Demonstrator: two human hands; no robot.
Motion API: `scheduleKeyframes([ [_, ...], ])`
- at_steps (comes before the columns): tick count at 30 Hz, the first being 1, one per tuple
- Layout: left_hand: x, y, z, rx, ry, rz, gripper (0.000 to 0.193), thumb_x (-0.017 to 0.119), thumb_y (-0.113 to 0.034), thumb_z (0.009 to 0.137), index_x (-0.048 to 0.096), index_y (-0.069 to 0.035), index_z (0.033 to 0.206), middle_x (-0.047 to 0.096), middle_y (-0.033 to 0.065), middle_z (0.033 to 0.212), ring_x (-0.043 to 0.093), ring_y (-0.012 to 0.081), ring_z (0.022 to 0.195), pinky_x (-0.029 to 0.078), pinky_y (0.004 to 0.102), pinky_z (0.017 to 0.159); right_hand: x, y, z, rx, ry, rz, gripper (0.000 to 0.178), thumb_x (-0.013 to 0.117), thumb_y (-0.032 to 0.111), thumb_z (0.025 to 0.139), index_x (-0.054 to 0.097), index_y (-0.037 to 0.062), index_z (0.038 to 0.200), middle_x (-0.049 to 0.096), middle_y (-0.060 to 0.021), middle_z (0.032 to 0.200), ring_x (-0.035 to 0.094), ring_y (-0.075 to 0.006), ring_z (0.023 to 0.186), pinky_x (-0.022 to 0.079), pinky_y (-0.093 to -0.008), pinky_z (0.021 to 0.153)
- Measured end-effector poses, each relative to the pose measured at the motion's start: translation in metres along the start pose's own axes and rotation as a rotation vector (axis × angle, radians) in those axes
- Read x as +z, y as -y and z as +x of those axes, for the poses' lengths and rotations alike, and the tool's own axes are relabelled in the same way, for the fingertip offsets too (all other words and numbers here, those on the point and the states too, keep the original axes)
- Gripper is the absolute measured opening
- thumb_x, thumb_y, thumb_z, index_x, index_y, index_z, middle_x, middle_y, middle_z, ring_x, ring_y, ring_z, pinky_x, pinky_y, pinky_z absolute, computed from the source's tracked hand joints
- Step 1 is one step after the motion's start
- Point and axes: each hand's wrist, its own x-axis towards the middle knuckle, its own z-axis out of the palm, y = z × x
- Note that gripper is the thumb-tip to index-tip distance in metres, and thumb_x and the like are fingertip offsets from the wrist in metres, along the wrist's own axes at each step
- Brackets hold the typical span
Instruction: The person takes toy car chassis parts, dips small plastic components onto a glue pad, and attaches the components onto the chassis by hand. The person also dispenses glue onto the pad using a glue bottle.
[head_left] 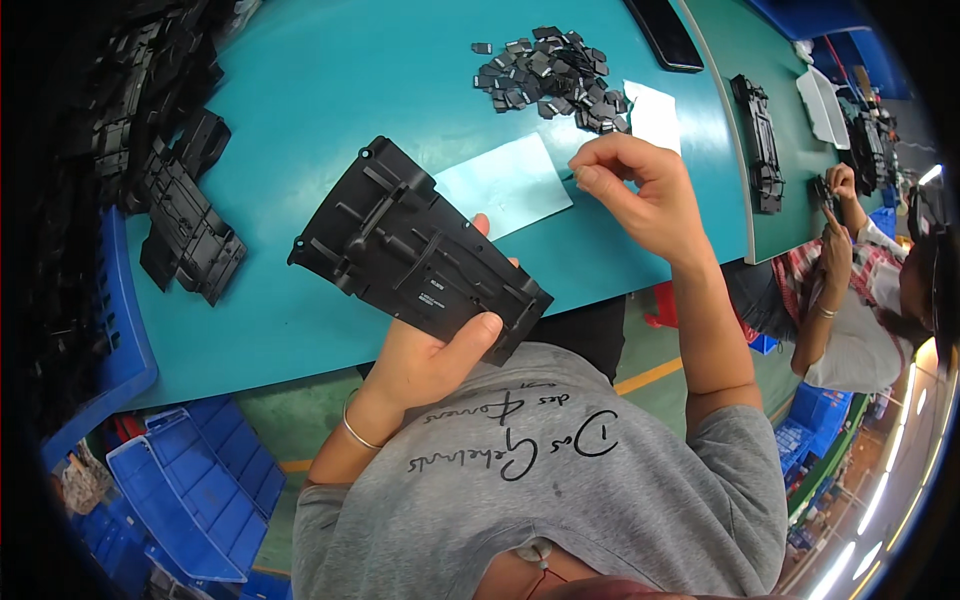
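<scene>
My left hand (432, 362) grips a black moulded plastic housing (395, 255) by its narrower end, thumb on top and fingers beneath. The housing is tilted above the front of the teal table, its ribbed side with pegs and channels facing up. To its right, my right hand (645, 195) is closed in a pinch, with a tiny dark tip showing at the fingers; what it is cannot be made out. A white sheet (500, 190) lies on the table between housing and right hand. Beyond that hand is a heap of small flat black pieces (550, 75).
More black housings (190, 220) pile up at the left, beside a blue crate (135, 350). A black phone (665, 35) and a white paper (655, 118) lie at the right. Blue bins (205, 480) stand below left. A co-worker (850, 290) handles a dark part at another table.
</scene>
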Motion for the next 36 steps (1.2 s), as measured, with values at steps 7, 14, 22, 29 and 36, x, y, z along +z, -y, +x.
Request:
scheduleKeyframes([
  [7,0.001,-0.002,0.000,-0.017,-0.012,0.001,0.040,0.053,-0.003,0.082,0.051,0.005,0.121,0.036,0.0220,0.139,0.029,0.0270,0.133,0.026,0.0385,0.106,0.000,-0.001,-0.004,-0.027,0.034,-0.031,0.009,0.062,0.005,0.079,0.065,-0.0015,0.084,0.064,-0.0048,0.074,0.058,-0.0111,0.064,0.047,-0.0229,0.060],
  [14,0.004,-0.002,-0.001,-0.024,-0.047,-0.048,0.038,0.053,-0.003,0.081,0.053,0.005,0.118,0.037,0.0231,0.138,0.030,0.0278,0.133,0.026,0.0385,0.105,0.014,0.000,0.000,-0.233,-0.045,-0.418,0.012,0.060,0.000,0.073,0.063,0.0029,0.085,0.062,-0.0083,0.073,0.060,-0.0220,0.063,0.048,-0.0310,0.057],
  [22,0.002,-0.003,-0.001,-0.015,-0.028,0.006,0.039,0.053,-0.002,0.080,0.053,0.006,0.118,0.037,0.0242,0.138,0.031,0.0284,0.132,0.026,0.0383,0.105,0.019,0.000,-0.001,-0.373,0.042,-0.653,0.016,0.063,0.000,0.067,0.060,0.0063,0.081,0.055,-0.0059,0.071,0.057,-0.0239,0.068,0.047,-0.0354,0.058],
  [29,-0.004,-0.001,0.000,0.029,0.048,0.123,0.044,0.052,-0.001,0.081,0.043,0.008,0.123,0.031,0.0265,0.140,0.039,0.0259,0.126,0.038,0.0382,0.099,0.019,0.002,-0.001,-0.415,0.060,-0.710,0.017,0.063,0.000,0.066,0.059,0.0051,0.081,0.053,-0.0068,0.070,0.056,-0.0243,0.066,0.046,-0.0349,0.057],
  [36,0.001,-0.002,0.000,0.010,-0.005,0.033,0.037,0.053,-0.003,0.081,0.054,0.005,0.118,0.037,0.0233,0.138,0.031,0.0286,0.132,0.026,0.0382,0.105,0.014,0.000,-0.004,-0.329,-0.003,-0.553,0.013,0.063,0.000,0.069,0.060,0.0046,0.081,0.057,-0.0049,0.070,0.056,-0.0201,0.062,0.047,-0.0314,0.057],
])
